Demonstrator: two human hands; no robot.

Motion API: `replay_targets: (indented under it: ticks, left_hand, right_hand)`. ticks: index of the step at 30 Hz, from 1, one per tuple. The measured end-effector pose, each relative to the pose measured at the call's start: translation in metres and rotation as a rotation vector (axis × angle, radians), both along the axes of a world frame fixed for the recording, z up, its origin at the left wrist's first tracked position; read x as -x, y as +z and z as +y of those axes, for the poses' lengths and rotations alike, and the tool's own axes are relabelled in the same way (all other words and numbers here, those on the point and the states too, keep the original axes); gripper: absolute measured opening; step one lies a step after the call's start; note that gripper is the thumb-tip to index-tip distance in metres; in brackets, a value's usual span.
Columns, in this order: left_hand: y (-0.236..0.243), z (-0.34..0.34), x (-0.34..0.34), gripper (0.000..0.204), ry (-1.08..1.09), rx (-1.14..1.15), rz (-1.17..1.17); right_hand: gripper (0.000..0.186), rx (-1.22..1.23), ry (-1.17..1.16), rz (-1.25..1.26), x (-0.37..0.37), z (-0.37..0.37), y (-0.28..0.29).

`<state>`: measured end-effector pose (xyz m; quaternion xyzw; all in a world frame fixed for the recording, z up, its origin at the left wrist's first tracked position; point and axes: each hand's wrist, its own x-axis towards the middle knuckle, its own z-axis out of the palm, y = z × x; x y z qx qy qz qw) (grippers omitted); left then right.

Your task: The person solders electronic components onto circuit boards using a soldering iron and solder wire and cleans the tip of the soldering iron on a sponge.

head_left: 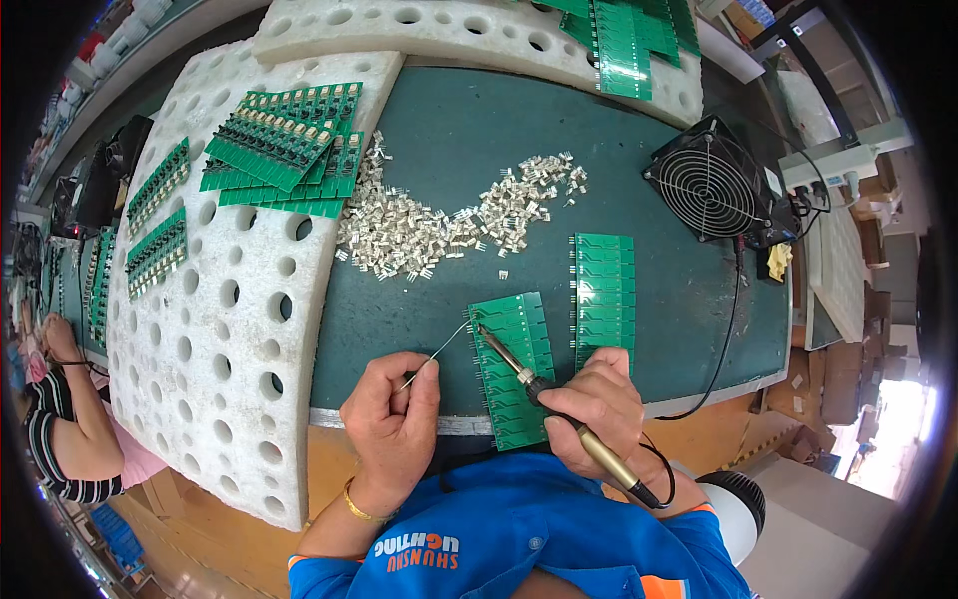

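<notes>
My left hand [396, 419] pinches a thin solder wire [446, 340], its end reaching the pin row along the left edge of a green circuit board [511, 404] lying at the bench's front. My right hand [597, 414] grips a soldering iron [587, 445], its tip at that same pin row, close to the wire's end. A second green board [604, 290] lies to the right, partly behind my right hand. Beyond both boards spreads a heap of small white connectors [394, 240].
A perforated white foam slab [180, 379] at left bears populated boards [279, 150]; another [379, 25] at back holds bare boards [619, 50]. A black fan [704, 185] with a cable stands right on the green bench [699, 329]. A co-worker's arm [80, 419] is at far left.
</notes>
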<state>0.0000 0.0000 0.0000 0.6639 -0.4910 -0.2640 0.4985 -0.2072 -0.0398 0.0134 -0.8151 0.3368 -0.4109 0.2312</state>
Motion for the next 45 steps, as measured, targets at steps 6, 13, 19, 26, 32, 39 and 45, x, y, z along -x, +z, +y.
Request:
replay_targets:
  ticks: [6,13,19,26,32,39,45]
  left_hand:
    - [-0.002,0.000,0.000,0.006,0.014,-0.002,0.006]
    - [-0.002,0.001,0.000,0.006,0.002,0.000,-0.022]
    - [-0.004,0.001,0.000,0.006,0.003,0.004,-0.032]
    - [-0.005,0.002,0.000,0.006,0.011,-0.002,-0.026]
    - [-0.005,0.002,0.000,0.006,0.009,0.004,-0.036]
    - [-0.003,0.004,0.000,0.008,-0.006,0.035,-0.107]
    - [-0.004,0.010,-0.002,0.012,0.026,0.041,-0.235]
  right_hand:
    - [0.028,0.013,0.004,0.015,-0.001,0.000,-0.001]
    - [0.030,0.038,-0.006,0.042,-0.002,0.001,0.002]
    - [0.030,0.060,-0.017,0.072,0.006,0.001,0.006]
    - [0.029,0.030,-0.017,0.075,0.011,0.001,0.013]
    - [0.021,0.021,0.005,0.074,0.012,0.003,0.011]
    - [0.028,0.003,-0.015,-0.002,0.011,0.003,0.010]
    - [0.030,-0.066,-0.002,-0.107,0.013,0.002,0.008]
